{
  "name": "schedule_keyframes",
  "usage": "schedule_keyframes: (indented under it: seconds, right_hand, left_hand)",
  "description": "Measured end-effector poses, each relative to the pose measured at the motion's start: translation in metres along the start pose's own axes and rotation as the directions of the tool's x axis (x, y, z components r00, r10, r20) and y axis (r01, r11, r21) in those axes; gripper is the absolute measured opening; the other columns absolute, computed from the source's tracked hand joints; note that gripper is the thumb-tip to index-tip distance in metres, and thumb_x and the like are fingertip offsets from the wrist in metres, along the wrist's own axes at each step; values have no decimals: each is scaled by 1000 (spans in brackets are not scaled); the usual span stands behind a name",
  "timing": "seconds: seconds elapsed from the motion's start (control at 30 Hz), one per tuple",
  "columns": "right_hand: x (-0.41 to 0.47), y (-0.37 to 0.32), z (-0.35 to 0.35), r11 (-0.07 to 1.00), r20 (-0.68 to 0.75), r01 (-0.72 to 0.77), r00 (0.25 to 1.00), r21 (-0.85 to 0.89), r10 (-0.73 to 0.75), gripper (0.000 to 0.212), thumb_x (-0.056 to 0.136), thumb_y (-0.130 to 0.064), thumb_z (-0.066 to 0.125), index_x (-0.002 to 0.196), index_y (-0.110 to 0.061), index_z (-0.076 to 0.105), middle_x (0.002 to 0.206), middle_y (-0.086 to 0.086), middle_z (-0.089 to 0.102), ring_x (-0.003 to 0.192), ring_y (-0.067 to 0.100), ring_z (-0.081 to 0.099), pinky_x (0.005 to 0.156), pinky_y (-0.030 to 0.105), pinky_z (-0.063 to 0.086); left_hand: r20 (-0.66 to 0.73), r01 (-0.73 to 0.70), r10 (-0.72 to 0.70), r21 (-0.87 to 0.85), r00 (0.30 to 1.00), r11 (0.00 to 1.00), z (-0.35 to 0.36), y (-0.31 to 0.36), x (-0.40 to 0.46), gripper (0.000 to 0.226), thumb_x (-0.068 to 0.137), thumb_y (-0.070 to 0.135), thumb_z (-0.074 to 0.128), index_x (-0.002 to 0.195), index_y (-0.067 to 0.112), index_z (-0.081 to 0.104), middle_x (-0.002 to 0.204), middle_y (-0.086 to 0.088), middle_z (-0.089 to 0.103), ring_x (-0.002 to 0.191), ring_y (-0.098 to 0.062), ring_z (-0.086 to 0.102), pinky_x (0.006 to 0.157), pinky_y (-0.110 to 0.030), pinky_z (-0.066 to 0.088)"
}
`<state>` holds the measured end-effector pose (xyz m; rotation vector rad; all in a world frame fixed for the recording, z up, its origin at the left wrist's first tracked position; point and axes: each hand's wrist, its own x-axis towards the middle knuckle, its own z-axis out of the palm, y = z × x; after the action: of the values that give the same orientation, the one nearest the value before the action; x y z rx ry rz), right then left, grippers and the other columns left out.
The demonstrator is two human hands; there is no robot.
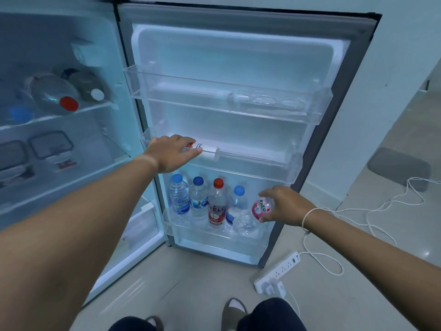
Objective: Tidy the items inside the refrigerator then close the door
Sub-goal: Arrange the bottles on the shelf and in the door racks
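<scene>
A pink Kato bottle (260,208) is gripped by the right hand (284,206) at five o'clock, beside four capped bottles (217,204) in the lowest shelf (214,235) of the open refrigerator door (238,56). Above, a white packet (198,146) on the middle shelf (262,163) is pinched by the left hand (170,152).

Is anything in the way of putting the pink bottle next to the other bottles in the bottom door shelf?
Nothing visible blocks it. The right hand holds the pink bottle at the right end of the bottom door shelf, just right of the light-blue-capped bottle. The space beneath it looks free.
</scene>
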<state>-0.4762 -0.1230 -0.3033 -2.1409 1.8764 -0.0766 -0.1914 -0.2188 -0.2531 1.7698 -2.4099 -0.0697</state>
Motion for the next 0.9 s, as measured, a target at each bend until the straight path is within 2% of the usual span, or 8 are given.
schedule_keyframes:
  seconds: [0.2, 0.4, 0.7, 0.9]
  right_hand:
    - [38, 9, 45, 988, 97, -113, 988, -105, 124, 68, 80, -29, 69, 139, -16, 39, 133, 14, 42, 118, 34, 51, 96, 36, 46]
    - [58, 14, 77, 974, 73, -153, 983, -166, 167, 50, 91, -26, 53, 137, -10, 41, 133, 18, 41, 118, 35, 49, 99, 37, 43]
    - [72, 17, 101, 964, 62, -108, 990, -241, 127, 39, 94, -16, 44, 133, -10, 46, 129, 19, 46, 116, 36, 49, 97, 37, 42]
    - [81, 18, 111, 968, 44, -135, 988, -211, 147, 37, 94, -12, 45, 131, -8, 47, 126, 18, 50, 116, 35, 50, 97, 36, 42]
  left_hand:
    - [-3, 4, -4, -4, 1000, 1000, 2, -1, 2, 73, 81, 71, 16, 139, 34, 38, 146, -1, 44, 132, -29, 42, 104, -46, 27]
    - [-22, -3, 3, -10, 1000, 1000, 3, -2, 2, 70, 82, 70, 19, 139, 33, 39, 145, -1, 45, 131, -29, 42, 105, -46, 26]
    - [-33, -6, 5, -22, 999, 1000, 4, -3, 4, 75, 78, 73, 16, 138, 35, 40, 144, 0, 47, 130, -29, 43, 105, -46, 26]
    - [-33, -3, 2, -35, 999, 999, 5, -3, 3, 76, 77, 73, 16, 137, 35, 41, 143, 0, 47, 130, -27, 43, 105, -46, 26]
